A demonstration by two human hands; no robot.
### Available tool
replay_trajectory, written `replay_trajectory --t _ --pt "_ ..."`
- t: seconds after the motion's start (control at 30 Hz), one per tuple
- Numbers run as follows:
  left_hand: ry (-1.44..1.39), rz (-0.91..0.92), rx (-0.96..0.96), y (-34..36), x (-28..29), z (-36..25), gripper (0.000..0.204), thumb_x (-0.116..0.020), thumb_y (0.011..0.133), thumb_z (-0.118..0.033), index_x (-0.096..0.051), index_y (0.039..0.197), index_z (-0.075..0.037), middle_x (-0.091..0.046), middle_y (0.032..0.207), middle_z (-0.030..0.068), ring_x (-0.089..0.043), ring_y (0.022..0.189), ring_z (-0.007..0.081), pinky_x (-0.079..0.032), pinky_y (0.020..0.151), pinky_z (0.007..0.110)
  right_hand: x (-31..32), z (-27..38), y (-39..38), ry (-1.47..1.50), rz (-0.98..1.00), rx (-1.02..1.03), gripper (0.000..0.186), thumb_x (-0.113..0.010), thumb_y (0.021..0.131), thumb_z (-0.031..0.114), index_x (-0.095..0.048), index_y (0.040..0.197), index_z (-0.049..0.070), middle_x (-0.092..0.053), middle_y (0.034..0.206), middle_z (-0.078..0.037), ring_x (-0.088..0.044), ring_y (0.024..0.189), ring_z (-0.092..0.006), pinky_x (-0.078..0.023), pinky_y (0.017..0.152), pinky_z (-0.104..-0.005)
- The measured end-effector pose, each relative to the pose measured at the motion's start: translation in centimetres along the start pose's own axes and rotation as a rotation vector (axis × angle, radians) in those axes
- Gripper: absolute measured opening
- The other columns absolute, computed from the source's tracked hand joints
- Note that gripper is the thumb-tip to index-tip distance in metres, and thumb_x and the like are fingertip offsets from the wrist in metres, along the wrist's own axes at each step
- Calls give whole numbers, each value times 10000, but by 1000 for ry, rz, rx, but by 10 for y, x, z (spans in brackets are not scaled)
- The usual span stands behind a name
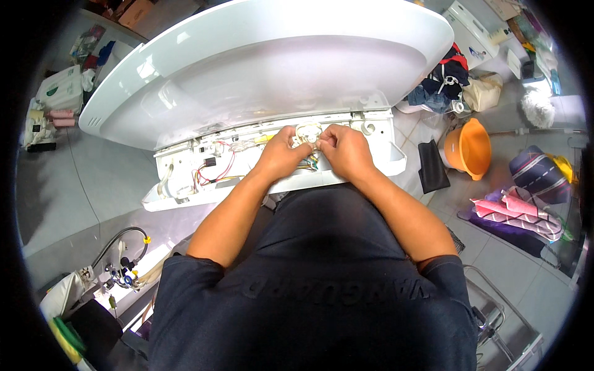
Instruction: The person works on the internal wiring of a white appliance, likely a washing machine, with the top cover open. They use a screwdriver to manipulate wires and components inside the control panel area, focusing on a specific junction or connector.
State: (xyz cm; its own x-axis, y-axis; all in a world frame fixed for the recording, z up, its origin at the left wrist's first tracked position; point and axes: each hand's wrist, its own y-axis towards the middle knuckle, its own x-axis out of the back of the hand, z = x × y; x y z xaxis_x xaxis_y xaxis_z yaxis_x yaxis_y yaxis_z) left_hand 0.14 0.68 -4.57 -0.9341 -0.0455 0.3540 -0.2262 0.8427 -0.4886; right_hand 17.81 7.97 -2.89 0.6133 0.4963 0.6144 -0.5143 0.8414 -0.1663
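A large white curved lid with a glossy underside stands raised, filling the upper middle of this wide, rounded view. Below it is the person's torso in a dark short-sleeved shirt, seen from above, with both bare forearms reaching forward. Between shirt and lid runs a long, shallow white housing, its inside exposed, with clips and wiring along it. To the right, on the tiled floor, an orange basin is tipped on its side; a folded black cloth lies just beside it, and a pink cloth is nearer the person. At lower left, a dark hose bends in an arc. The left hand and right hand meet over the housing, right of its middle. Between their fingertips is a small round cream part. The left hand is curled, thumb and fingers gripping the part's left side and near edge; the right hand is closed too, pinching at its right edge. Multicoloured wires bunch just below the part, on the person's side, between the wrists. Thin red wires loop inside the housing, left of the left hand.
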Motion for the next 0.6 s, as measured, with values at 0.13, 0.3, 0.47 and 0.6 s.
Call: replay_trajectory --t 0.13,0.3,0.47,0.6 --pt "37 10 -20 -4 2 -9 489 -743 883 -252 -578 1248 29 -710 1047 100 -648 926 146 -505 829 284 3 -1 3 76 23 -93 251 -817 806 194 -685 947 33 -701 811 -134 -695 760 -328 -546 722 -414" --pt "-14 29 -17 0 2 -1 453 -722 902 -193 -569 1266 29 -701 1050 73 -630 910 113 -499 815 265 5 -3 6 56 32 -107 338 -840 815 191 -656 1052 34 -686 833 -83 -650 739 -215 -528 691 -351" --pt "-127 33 -15 3 0 2 443 -713 910 -163 -561 1279 30 -690 1050 63 -619 877 103 -501 779 257 -2 -19 13 152 31 -95 391 -833 837 198 -641 1129 24 -675 895 -72 -647 783 -165 -537 720 -317" --pt "-192 71 51 -4 3 -8 446 -717 898 -163 -570 1257 58 -703 1090 121 -642 955 150 -512 840 294 0 -18 17 175 53 -146 418 -801 865 193 -618 1191 5 -682 964 -84 -672 818 -155 -546 742 -306"
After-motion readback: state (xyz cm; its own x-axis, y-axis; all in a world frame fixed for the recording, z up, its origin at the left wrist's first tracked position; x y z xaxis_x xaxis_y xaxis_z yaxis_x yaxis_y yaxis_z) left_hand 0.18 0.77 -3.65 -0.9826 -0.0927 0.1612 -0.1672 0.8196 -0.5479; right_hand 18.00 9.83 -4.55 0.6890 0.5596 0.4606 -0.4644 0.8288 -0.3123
